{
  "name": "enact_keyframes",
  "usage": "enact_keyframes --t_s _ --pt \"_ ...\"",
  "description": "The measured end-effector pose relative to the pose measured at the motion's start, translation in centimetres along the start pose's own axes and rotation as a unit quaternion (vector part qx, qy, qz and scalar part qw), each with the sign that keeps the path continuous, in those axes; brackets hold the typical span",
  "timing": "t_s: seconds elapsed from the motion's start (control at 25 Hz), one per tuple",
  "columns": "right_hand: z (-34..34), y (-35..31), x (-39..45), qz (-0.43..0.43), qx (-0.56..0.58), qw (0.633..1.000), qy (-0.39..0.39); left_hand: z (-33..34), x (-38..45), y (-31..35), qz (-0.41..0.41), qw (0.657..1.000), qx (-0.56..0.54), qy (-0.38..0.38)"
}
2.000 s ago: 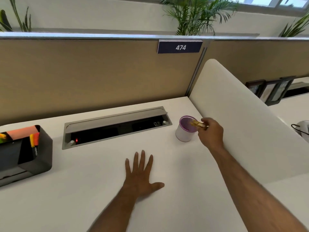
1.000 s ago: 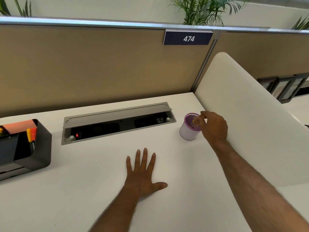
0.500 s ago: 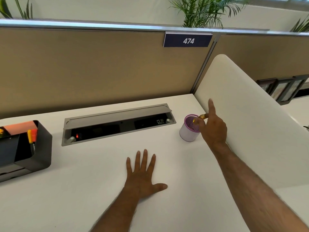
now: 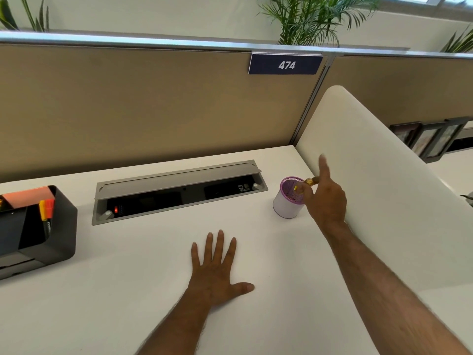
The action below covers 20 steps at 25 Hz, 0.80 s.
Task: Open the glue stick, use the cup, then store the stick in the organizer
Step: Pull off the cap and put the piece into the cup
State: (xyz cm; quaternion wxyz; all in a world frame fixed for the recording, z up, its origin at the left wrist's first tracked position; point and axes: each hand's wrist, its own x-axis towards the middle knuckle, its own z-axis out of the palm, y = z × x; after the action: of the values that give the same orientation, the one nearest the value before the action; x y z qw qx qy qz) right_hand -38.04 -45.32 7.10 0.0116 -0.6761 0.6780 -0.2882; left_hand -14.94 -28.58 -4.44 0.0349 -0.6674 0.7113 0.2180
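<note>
- A small yellow-brown glue stick [image 4: 311, 181] sits pinched in the right hand [image 4: 326, 201], index finger raised, at the rim of the purple mesh cup [image 4: 288, 201].
- It looks light, rigid and smooth; a hold around the barrel's middle seems safest.
- The left hand [image 4: 216, 272] lies flat, fingers spread, holding nothing, on the white tabletop [image 4: 153, 252].
- The black organizer [image 4: 58, 226] stands well apart at far left.
</note>
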Motion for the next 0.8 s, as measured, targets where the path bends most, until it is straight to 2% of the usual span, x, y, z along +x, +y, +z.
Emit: enact_keyframes --t_s 0.12,0.24,0.32,0.36,0.4,0.48,0.56,0.64,0.68,0.72,0.76,0.8 --pt "0.2 0.5 -0.1 -0.014 -0.003 1.000 0.003 0.2 0.1 -0.1 0.003 1.000 -0.005 0.009" --pt "-0.2 0.5 0.2 0.051 0.081 0.994 0.042 0.4 -0.1 0.0 0.005 0.999 -0.021 0.026" --pt "-0.5 0.6 0.3 0.107 0.170 0.978 0.061 -0.2 -0.2 0.4 0.001 0.996 -0.072 0.055" --pt "-0.6 0.6 0.4 0.161 0.239 0.956 0.058 -1.0 0.1 1.0 0.002 0.990 -0.117 0.076" --pt "-0.8 0.4 0.5 0.228 0.325 0.917 0.044 -2.0 0.6 1.9 0.008 0.979 -0.174 0.106" --pt "-1.2 -0.2 0.1 0.339 0.486 0.805 -0.024 -5.2 2.5 4.6 0.020 0.935 -0.312 0.164" --pt "-1.3 -0.7 -0.7 0.389 0.602 0.685 -0.128 -8.6 4.9 7.9 0.044 0.882 -0.427 0.196" --pt "-1.3 -1.2 -1.5 0.399 0.666 0.596 -0.206 -11.1 6.8 10.7 0.089 0.841 -0.485 0.223" --pt "-1.3 -1.4 -1.8 0.403 0.679 0.570 -0.229 -11.9 7.4 11.7 0.105 0.826 -0.497 0.243" --pt "-1.3 -1.6 -2.0 0.406 0.680 0.559 -0.244 -12.4 8.0 12.4 0.115 0.816 -0.502 0.262" --pt "-1.5 -1.9 -2.1 0.406 0.670 0.567 -0.256 -12.7 8.4 12.8 0.120 0.811 -0.500 0.278" --pt "-1.6 -2.0 -2.2 0.396 0.644 0.602 -0.256 -12.8 8.7 12.9 0.122 0.811 -0.494 0.289"
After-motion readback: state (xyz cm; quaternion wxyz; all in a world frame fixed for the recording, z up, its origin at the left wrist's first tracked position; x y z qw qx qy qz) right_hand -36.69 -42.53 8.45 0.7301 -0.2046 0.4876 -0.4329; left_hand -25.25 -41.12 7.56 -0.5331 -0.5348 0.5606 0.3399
